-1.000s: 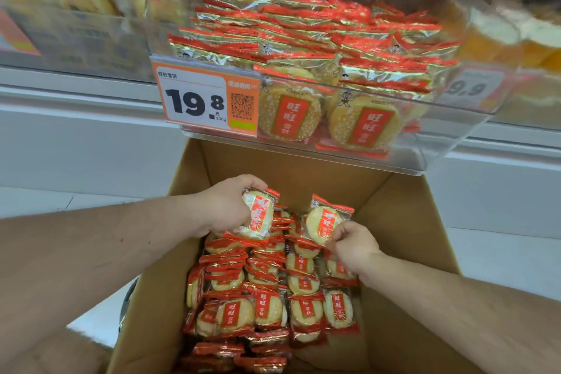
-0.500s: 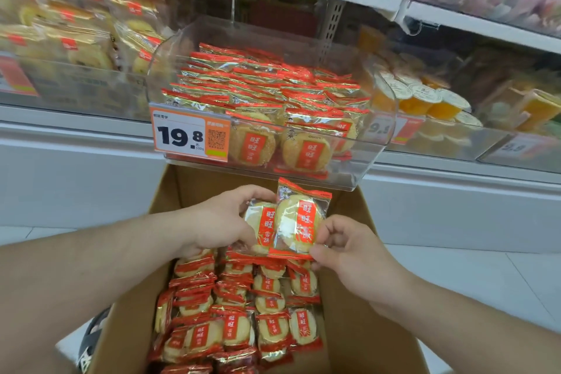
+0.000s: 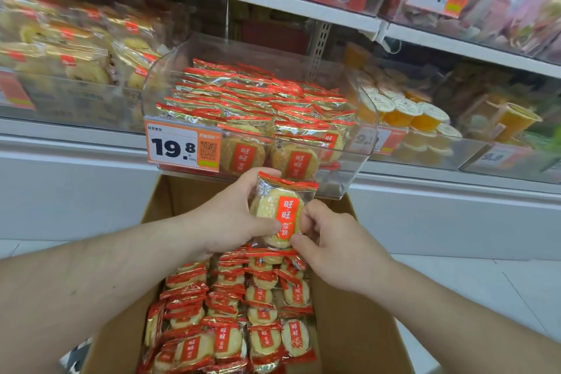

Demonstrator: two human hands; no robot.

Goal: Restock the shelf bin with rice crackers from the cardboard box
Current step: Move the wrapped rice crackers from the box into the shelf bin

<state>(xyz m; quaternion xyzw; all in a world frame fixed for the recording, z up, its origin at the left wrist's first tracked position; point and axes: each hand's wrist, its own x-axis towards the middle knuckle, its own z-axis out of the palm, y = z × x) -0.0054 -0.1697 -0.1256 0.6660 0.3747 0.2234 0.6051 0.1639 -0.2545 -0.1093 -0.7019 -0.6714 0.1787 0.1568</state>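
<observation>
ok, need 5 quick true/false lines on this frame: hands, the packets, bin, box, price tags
1. Both hands hold rice cracker packets together, left hand and right hand. True.
2. The held packets are already inside the clear shelf bin. False: they are below its front edge, above the cardboard box.
3. The tag on the bin reads 7.9. False: it reads 19.8.
4. The box holds many more packets. True.
5. The bin is empty. False: it holds many packets already.
</observation>
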